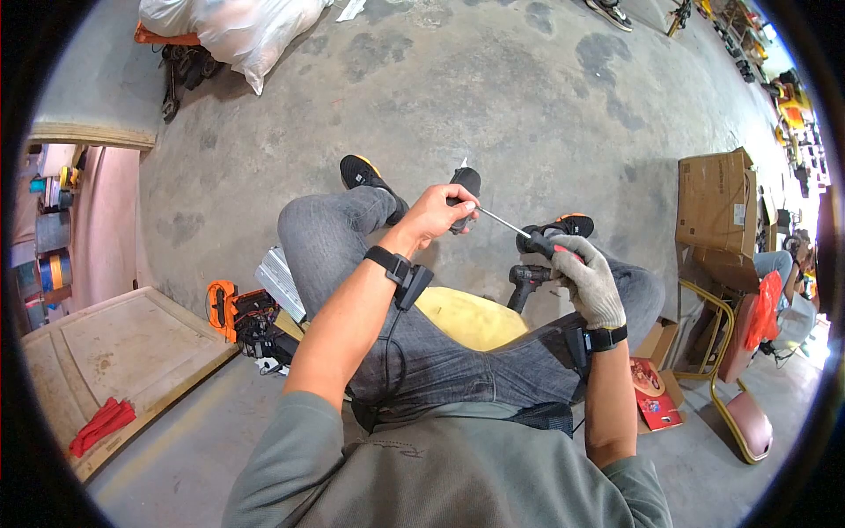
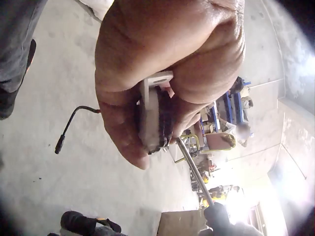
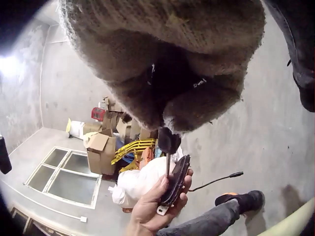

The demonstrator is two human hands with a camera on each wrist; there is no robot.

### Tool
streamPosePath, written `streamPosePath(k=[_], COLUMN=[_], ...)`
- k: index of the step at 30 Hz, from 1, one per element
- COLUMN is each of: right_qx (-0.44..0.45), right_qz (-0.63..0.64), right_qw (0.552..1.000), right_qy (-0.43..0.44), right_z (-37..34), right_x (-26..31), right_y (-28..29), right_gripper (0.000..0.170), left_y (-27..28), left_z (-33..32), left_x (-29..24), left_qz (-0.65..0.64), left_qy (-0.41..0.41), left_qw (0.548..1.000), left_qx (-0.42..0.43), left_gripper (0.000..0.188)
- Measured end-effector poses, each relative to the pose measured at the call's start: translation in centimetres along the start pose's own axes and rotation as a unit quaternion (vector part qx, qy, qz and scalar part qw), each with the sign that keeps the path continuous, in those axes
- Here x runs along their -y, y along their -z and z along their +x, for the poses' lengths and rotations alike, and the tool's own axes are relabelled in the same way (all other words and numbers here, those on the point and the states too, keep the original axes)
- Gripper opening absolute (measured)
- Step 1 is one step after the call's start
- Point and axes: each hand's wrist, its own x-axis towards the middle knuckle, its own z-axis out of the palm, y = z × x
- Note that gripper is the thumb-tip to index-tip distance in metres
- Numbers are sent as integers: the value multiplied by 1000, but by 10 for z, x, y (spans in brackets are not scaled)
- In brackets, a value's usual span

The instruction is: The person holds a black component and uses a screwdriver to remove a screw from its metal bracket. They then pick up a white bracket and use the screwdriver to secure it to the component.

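Note:
My bare left hand [image 1: 431, 216] grips a slim black oblong part [image 1: 466, 180] in front of my knees. In the right wrist view this part [image 3: 178, 180] has a pale tab [image 3: 162, 210] at one end, and a short black cable [image 3: 216, 182] trails near it. My right hand [image 1: 591, 280], in a grey knitted glove, holds a screwdriver by its black and red handle [image 1: 540, 245]. The metal shaft [image 1: 503, 220] slants across to the part, its tip right by my left thumb. My left fingers hide the tip itself.
Below the screwdriver, a cordless drill [image 1: 528, 282] stands by a yellow rounded surface [image 1: 471, 319] between my legs. At left are an orange item [image 1: 222, 308] and a wooden panel [image 1: 132, 352] bearing a red cloth [image 1: 102, 426]. Cardboard boxes [image 1: 717, 198] and a gold-framed chair [image 1: 723, 343] stand right.

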Motion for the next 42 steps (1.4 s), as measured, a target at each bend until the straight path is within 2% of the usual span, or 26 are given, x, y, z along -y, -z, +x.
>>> streamPosePath(k=[2,4,7,11,16,18,19,21,24,27,34,37,39,42], right_qx=[-18,-56,-71,-63,-73,-76,-79,-85,-83,-78,-72,-63,-67,-78], right_qz=[25,114,149,109,159,164,168,175,193,213,187,165,152,138], right_qw=[999,992,986,991,984,983,982,980,976,973,978,982,984,985], right_qy=[10,0,12,40,29,29,31,39,50,53,55,67,64,63], right_z=[1,0,0,2,3,4,4,4,4,-3,-5,0,-2,-4], right_x=[-1,1,0,-7,-8,-7,-7,-7,-9,-14,-8,1,5,11], right_y=[-1,-7,-10,-4,-4,-2,-1,2,6,6,0,-6,-9,-15], right_gripper=[30,29,29,29,30,30,31,31,32,32,32,33,33,32], left_y=[0,-2,-3,-2,-5,-9,-11,-13,-9,-4,-8,-10,-10,-10], left_z=[0,0,-1,1,-4,-8,-11,-17,-12,-12,-15,-12,-11,-11], left_x=[2,1,2,4,-3,-10,-15,-23,-19,-8,-4,-8,-6,-6], left_qz=[-3,-5,-11,-14,-19,-52,-51,-77,-73,-93,-176,-166,-46,-49], left_qy=[3,6,8,9,11,-5,-6,-34,1,-9,-29,-34,-26,-12], left_qw=[1000,1000,1000,1000,1000,999,999,995,993,994,983,985,998,998], left_qx=[2,5,1,-4,3,-8,-7,-50,-96,-48,-38,-33,-46,-37], left_gripper=[14,14,14,15,19,33,33,51,61,63,65,70,77,80])
